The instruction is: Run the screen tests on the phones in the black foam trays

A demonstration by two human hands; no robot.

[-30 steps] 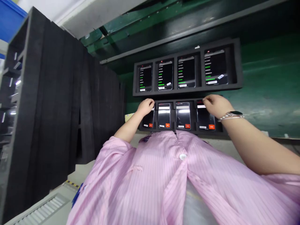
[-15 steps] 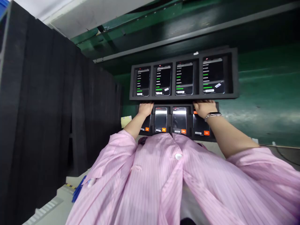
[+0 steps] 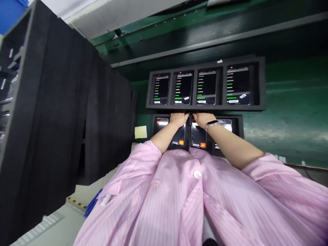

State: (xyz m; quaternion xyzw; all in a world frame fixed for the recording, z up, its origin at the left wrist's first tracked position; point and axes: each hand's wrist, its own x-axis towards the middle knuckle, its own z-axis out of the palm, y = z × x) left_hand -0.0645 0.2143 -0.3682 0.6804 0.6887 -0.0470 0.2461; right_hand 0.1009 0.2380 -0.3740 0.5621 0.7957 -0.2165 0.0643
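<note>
The left hand and right hand are resting, fingers curving down, over the two middle smartphones in the black foam tray; whether either is gripping, I cannot tell.

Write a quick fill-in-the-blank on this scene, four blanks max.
The far black foam tray holds ____ phones.
The hand wearing the wristwatch is the person's ____ one.
The sticky note is ____.
The striped coat is ____.

Missing words: four, right, yellow, pink.
</note>
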